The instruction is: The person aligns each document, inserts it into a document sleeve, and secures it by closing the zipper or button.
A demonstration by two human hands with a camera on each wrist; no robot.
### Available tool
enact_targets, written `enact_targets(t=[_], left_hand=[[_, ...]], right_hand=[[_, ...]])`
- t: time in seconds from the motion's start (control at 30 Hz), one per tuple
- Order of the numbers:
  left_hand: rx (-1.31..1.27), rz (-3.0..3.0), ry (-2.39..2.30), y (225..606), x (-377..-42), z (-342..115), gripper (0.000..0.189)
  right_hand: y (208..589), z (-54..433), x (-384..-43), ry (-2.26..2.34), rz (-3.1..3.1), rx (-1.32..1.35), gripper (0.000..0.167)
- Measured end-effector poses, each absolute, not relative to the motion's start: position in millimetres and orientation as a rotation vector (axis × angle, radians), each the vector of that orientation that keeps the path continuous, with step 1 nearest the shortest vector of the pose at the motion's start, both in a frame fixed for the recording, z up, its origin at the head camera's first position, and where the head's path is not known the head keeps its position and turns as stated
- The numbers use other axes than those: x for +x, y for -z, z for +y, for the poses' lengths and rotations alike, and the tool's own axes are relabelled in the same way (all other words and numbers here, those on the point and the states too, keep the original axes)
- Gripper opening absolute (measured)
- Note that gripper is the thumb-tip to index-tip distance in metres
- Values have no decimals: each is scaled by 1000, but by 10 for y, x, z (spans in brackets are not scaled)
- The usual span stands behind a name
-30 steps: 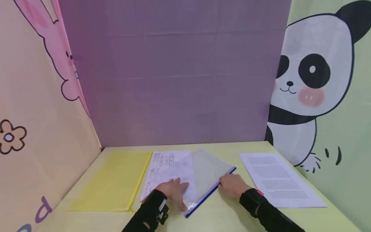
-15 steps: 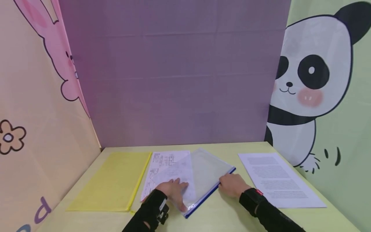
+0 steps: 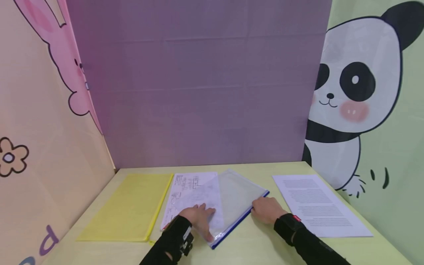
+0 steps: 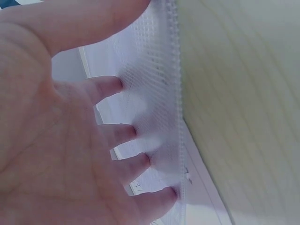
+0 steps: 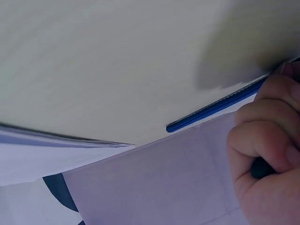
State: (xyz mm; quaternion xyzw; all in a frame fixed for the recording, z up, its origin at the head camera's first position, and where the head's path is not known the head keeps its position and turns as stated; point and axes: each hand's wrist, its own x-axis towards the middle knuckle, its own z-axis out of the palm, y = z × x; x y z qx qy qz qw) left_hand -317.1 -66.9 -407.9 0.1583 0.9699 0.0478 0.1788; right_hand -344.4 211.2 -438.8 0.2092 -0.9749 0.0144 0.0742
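Observation:
A clear zip folder [image 3: 243, 189] with a blue zip edge [image 3: 232, 228] lies at an angle on the table, partly over a sheet with dark markings [image 3: 185, 184]. My left hand [image 3: 198, 219] rests on the folder's near left part, fingers spread. The left wrist view has its fingertips [image 4: 129, 131] touching the folder's mesh-textured plastic. With curled fingers, my right hand [image 3: 266, 211] pinches the blue edge past its middle. In the right wrist view, the far end of the blue zip [image 5: 211, 110] extends beyond that hand; the exact pinch point is mostly hidden by the fingers.
A yellow folder [image 3: 129, 206] lies on the left of the pale table [image 3: 258, 246]. To the right lies a printed paper stack [image 3: 318, 206]. Behind the table rises a purple backdrop [image 3: 205, 92], with cartoon-printed walls on both sides.
My right hand has shifted slightly to the right along the blue zip edge. The left hand and the folder stay practically where they were.

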Motion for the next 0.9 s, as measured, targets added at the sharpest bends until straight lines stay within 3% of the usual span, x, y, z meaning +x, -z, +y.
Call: enact_targets(t=[0.9], left_hand=[[447, 2712, -165, 4061, -3161, -682, 90]], right_hand=[[4434, 2186, -3551, 62, -2865, 621, 21]])
